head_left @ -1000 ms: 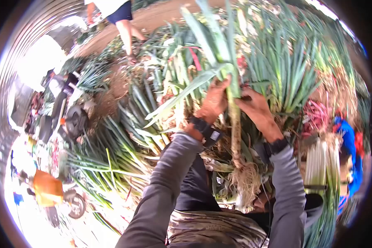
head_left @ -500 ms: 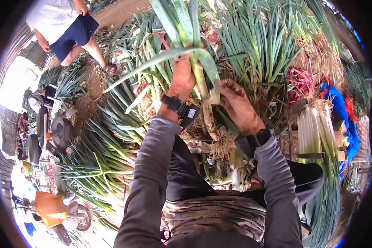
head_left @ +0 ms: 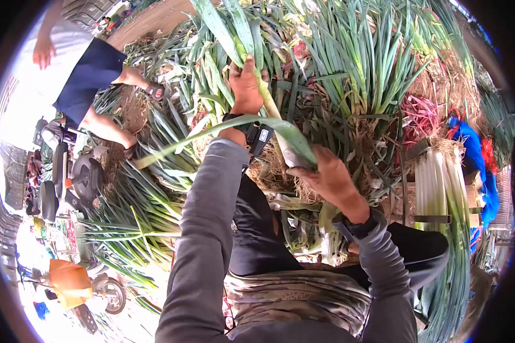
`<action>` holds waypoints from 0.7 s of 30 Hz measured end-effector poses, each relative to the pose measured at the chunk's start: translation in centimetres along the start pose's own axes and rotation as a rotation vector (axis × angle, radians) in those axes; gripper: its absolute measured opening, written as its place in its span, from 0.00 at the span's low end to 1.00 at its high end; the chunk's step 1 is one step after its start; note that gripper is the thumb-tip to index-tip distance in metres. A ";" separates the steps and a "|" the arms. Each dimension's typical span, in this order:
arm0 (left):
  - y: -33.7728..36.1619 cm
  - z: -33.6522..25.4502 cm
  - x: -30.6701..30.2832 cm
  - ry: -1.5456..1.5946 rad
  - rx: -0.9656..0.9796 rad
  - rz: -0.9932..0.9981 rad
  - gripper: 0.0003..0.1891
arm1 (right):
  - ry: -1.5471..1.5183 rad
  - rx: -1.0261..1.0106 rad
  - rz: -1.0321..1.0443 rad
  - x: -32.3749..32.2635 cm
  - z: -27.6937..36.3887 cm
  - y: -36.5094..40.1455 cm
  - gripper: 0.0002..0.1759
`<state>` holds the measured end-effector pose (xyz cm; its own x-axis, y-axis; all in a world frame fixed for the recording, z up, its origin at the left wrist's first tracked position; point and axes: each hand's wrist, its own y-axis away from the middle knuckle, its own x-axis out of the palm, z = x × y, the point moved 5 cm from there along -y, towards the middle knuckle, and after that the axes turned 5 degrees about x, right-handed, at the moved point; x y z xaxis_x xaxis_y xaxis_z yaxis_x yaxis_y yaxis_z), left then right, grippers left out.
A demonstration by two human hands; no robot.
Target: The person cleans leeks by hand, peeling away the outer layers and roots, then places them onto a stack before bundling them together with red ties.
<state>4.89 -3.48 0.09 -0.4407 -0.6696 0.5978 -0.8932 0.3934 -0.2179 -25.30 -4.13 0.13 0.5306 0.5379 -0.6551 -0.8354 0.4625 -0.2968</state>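
My left hand (head_left: 246, 91) is wrapped round a leek (head_left: 272, 108), just where its green leaves spread upward. The stalk slants down to the right below that fist. My right hand (head_left: 336, 182) grips the lower end of a loose outer leek leaf (head_left: 289, 132), beside the bottom of the stalk. That long leaf arches left over my left wrist, its tip hanging far out to the left. The leek's root end is partly hidden behind the leaf and my right fingers.
Trimmed white-stemmed leeks (head_left: 432, 183) lie in a holder at right, near red ties (head_left: 420, 117) and blue plastic (head_left: 472, 143). Untrimmed leeks (head_left: 363, 63) are heaped ahead, with more leeks (head_left: 134, 214) at left. A person in dark shorts (head_left: 88, 74) stands by a scooter (head_left: 86, 180).
My right hand has drawn the outer leaf downward along the stalk, away from my left hand. My left hand has shifted slightly up and left. The person at left has stepped nearer.
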 end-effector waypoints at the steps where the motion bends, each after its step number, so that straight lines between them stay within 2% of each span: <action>1: -0.3 0.2 -0.3 -0.025 0.034 0.000 0.10 | 0.040 0.008 0.071 0.2 0.0 -0.2 0.23; 3: -0.2 0.8 -1.0 -0.039 0.067 0.030 0.12 | 0.121 0.030 0.226 0.3 0.1 -0.1 0.25; 4: -0.1 1.1 -1.6 -0.026 0.055 -0.014 0.16 | 0.095 0.154 0.359 -0.4 0.5 -0.1 0.22; 7: -0.5 1.8 -3.1 0.006 0.020 -0.084 0.21 | -0.024 0.184 0.278 -2.8 0.6 1.2 0.18; 8: -0.3 2.5 -3.4 0.034 -0.033 -0.162 0.24 | -0.015 0.207 0.253 -3.3 0.8 1.6 0.14; 11: -0.2 3.5 -3.3 -0.039 -0.190 -0.224 0.22 | -0.208 0.125 0.082 -4.4 1.9 3.8 0.16; 12: -1.2 3.9 -4.2 0.053 -0.179 -0.260 0.17 | -0.491 0.065 0.021 -5.0 1.9 6.4 0.13; 14: -3.4 1.5 -6.4 -0.011 0.026 -0.217 0.13 | -0.652 0.287 0.079 -6.8 0.9 10.2 0.13; 15: -3.6 -0.2 -6.5 -0.143 0.121 -0.220 0.11 | -0.516 0.570 0.202 -9.2 0.9 11.4 0.14; 16: -2.8 -1.1 -5.6 -0.088 0.135 -0.258 0.09 | -0.374 0.863 0.329 -10.7 0.1 13.3 0.15; 17: -2.0 -2.1 -3.9 -0.093 0.188 -0.203 0.09 | -0.408 0.735 0.051 -12.0 -1.2 12.5 0.15; 18: -1.6 -1.9 -2.6 -0.047 0.149 -0.169 0.09 | -0.399 0.579 -0.201 -13.2 -2.3 12.1 0.15; 20: -0.9 -1.9 -0.1 0.044 0.103 -0.075 0.10 | -0.219 0.335 -0.347 -13.5 -5.3 9.1 0.16; 21: -0.3 -1.8 1.1 0.086 0.083 -0.017 0.11 | -0.438 0.422 -0.301 -12.3 -8.1 7.5 0.16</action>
<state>4.83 -3.19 2.13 -0.4197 -0.6178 0.6650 -0.9062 0.3270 -0.2682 -39.26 -13.01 0.31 0.8145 0.5377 -0.2178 -0.5621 0.8244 -0.0668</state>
